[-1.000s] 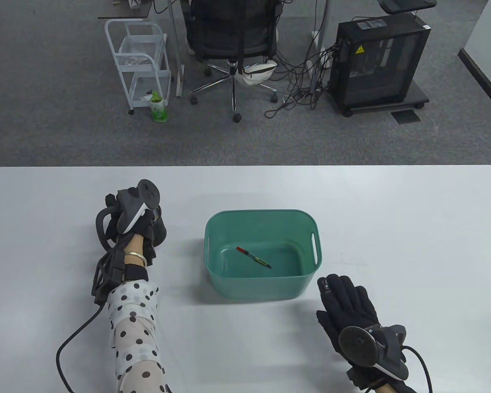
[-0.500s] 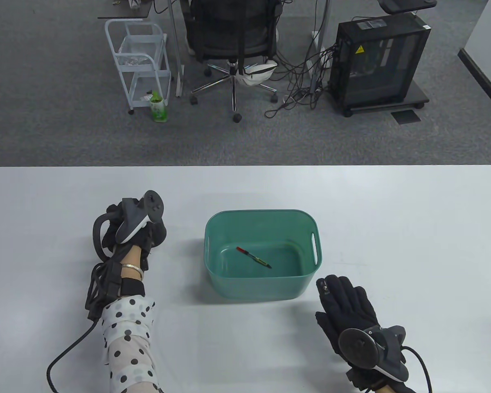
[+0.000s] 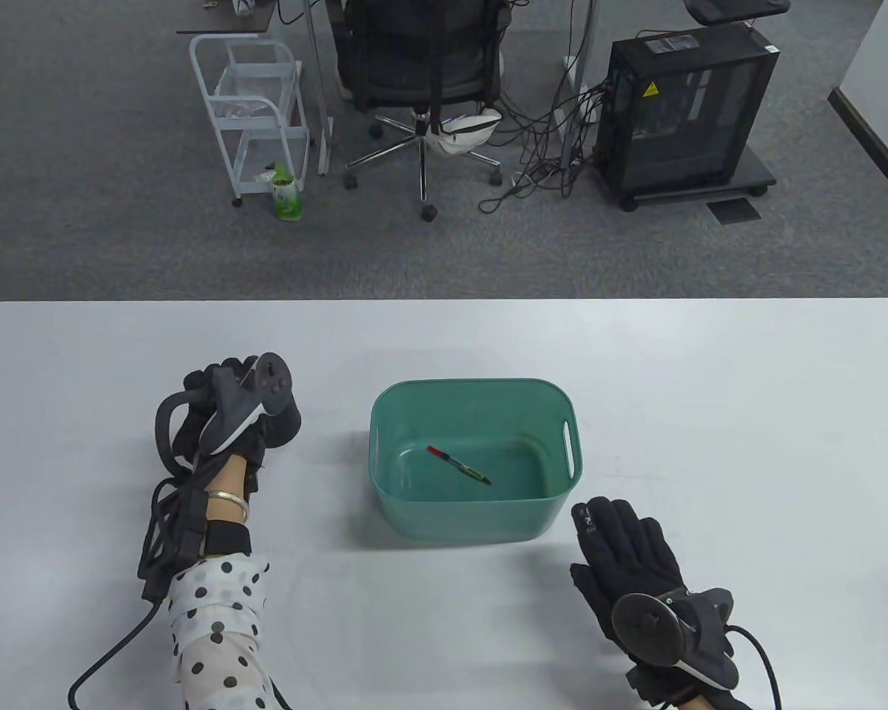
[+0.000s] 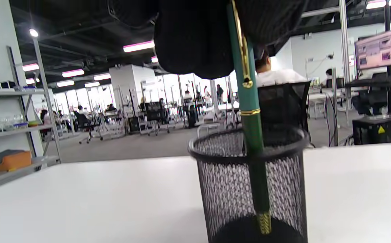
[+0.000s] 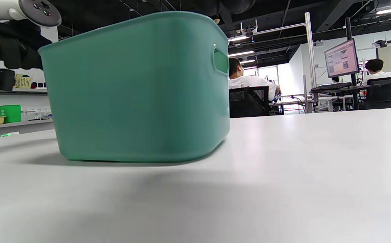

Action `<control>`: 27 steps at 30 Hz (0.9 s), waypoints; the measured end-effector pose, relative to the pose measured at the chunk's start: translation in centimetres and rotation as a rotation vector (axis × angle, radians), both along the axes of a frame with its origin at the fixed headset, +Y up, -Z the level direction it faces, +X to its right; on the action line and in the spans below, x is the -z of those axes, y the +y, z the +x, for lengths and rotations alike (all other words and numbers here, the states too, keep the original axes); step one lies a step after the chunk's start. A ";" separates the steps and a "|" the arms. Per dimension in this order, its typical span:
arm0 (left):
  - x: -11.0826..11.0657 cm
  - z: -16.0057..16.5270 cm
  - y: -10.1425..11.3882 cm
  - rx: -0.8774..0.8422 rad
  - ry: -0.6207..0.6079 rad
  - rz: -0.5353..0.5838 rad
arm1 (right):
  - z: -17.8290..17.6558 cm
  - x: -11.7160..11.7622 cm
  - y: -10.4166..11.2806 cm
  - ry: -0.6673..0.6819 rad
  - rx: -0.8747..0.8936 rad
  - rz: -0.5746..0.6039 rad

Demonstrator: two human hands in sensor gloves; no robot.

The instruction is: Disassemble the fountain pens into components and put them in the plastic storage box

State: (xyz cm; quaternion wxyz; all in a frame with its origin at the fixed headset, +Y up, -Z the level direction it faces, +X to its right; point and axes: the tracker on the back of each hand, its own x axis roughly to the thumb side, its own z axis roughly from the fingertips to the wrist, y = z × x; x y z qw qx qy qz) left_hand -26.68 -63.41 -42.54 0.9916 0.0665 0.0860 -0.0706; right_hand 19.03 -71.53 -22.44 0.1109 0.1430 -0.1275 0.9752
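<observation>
Spanning the lower half of the table view, the white surface (image 3: pixel 444 355) carries a teal plastic storage box (image 3: pixel 476 527) at its centre. The right hand (image 3: pixel 629 562) lies flat beside the box's near right corner, fingers straight and holding nothing. The left hand (image 3: pixel 240 414), left of the box, pinches a green fountain pen (image 4: pixel 249 111) near its capped upper end; the wrist view shows the pen hanging almost upright, long axis vertical, gold clip uppermost and gold-banded tail down inside a black mesh pen holder (image 4: pixel 249 189). Whether that tail touches the holder's floor cannot be told. Inside the box lies one slim component, a red-tipped refill-like piece (image 3: pixel 459 465), pointing from far left to near right. The pen is judged light, rigid and smooth-lacquered, hence liable to slip in gloved fingers; its nib and clip are the fragile parts. A sound hold would take the barrel in one hand and the cap in the other, either side of the gold ring.
</observation>
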 end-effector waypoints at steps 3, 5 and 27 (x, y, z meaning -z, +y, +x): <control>-1.1 -0.1 1.4 -0.015 -0.011 0.055 | 0.0 0.0 -0.1 -0.001 -0.004 -0.004; -1.8 -0.2 2.3 -0.031 -0.019 0.106 | 0.0 0.0 -0.1 -0.001 -0.005 -0.008; -14.4 3.9 6.1 -0.602 -0.478 0.668 | -0.2 -0.2 -0.2 0.010 -0.005 -0.013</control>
